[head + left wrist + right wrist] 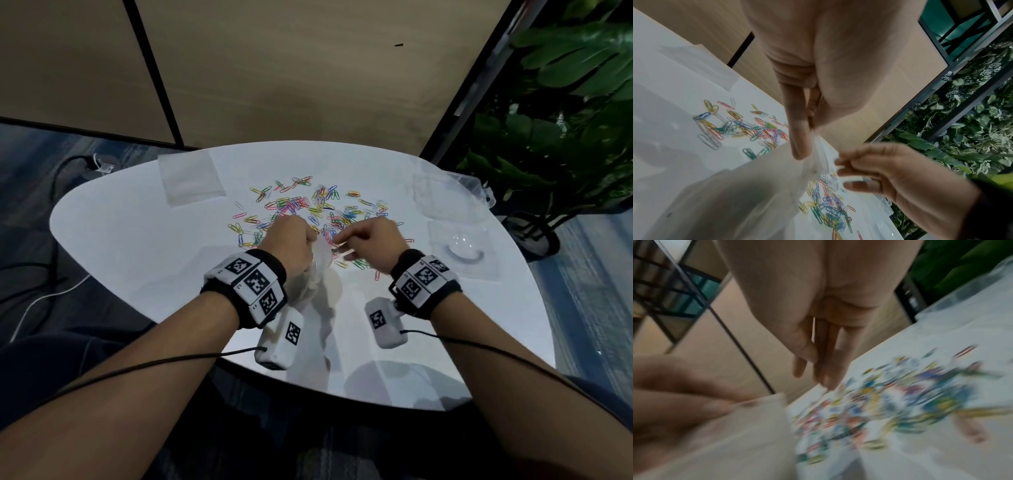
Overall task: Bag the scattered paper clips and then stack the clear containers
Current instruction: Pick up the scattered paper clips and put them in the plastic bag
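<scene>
Colourful paper clips (308,205) lie scattered over the middle of the white table (137,246). My left hand (310,245) pinches the top edge of a clear plastic bag (322,284), which hangs down to the table in front of me. In the left wrist view thumb and finger of the left hand (807,134) clamp the bag (756,194) above the clips (748,128). My right hand (339,245) hovers at the bag's mouth with its fingers together. The right wrist view is blurred, so whatever the right hand (813,374) may hold is unclear.
Two clear containers sit at the right of the table, one near (459,250) and one farther back (442,195). A second flat clear bag (190,178) lies at the back left. A potted plant (565,120) stands beyond the right edge, and cables (51,298) run on the floor at the left.
</scene>
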Demonstrator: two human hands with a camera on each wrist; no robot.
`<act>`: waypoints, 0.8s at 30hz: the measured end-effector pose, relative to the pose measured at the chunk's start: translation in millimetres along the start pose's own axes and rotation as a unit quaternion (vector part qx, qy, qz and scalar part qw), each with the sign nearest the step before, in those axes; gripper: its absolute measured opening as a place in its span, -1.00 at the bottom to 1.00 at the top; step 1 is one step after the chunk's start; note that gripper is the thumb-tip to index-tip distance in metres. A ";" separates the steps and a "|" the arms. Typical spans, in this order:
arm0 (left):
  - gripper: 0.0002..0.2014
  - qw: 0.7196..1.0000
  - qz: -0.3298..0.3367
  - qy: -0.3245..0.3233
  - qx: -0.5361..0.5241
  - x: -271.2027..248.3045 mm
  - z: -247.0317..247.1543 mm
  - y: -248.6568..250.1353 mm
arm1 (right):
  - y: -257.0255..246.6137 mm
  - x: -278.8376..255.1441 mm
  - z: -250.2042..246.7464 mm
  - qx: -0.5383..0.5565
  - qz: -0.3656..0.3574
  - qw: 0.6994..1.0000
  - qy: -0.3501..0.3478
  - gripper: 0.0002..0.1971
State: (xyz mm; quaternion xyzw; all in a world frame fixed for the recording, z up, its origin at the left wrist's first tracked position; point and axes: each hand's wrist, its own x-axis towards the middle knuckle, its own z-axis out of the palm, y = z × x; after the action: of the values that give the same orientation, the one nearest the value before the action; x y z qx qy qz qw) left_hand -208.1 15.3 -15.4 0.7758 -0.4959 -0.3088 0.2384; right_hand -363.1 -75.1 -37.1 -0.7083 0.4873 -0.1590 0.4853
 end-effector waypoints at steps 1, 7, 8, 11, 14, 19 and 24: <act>-0.72 1.000 0.001 0.000 0.000 -0.6 -1.7 -1.2 | 10.5 5.7 -12.4 -0.067 0.002 0.997 0.046 -0.69; -0.72 1.000 0.008 -0.006 0.021 -3.3 -12.0 -11.3 | 107.3 26.1 -40.4 -0.336 0.206 0.919 0.016 -0.19; -0.72 1.000 0.008 -0.009 0.025 -3.3 -13.2 -12.1 | 114.2 25.3 -34.4 -0.327 0.199 0.924 0.022 -0.16; -0.72 1.000 0.008 -0.014 0.026 -1.9 -14.6 -14.0 | 113.7 24.7 -10.8 -0.345 0.145 0.927 0.017 -0.17; -0.74 1.000 -0.007 -0.018 0.023 -2.1 -15.3 -15.7 | 102.9 28.2 9.1 -0.399 0.083 0.913 -0.018 -0.28; -0.83 0.998 -0.057 -0.022 0.010 -3.6 -22.1 -24.7 | 92.0 33.9 18.5 -0.471 0.008 0.882 0.019 -0.45; -0.83 0.997 -0.069 -0.021 0.002 -6.2 -19.6 -24.6 | 92.9 34.3 7.9 -0.442 0.045 0.893 0.068 -0.67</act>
State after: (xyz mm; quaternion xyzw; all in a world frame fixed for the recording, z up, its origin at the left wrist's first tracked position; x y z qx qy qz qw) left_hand -180.7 31.9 -16.8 0.8018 -0.4468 -0.3398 0.2050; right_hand -391.1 -104.9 -127.6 -0.8147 0.5702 0.0474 0.0941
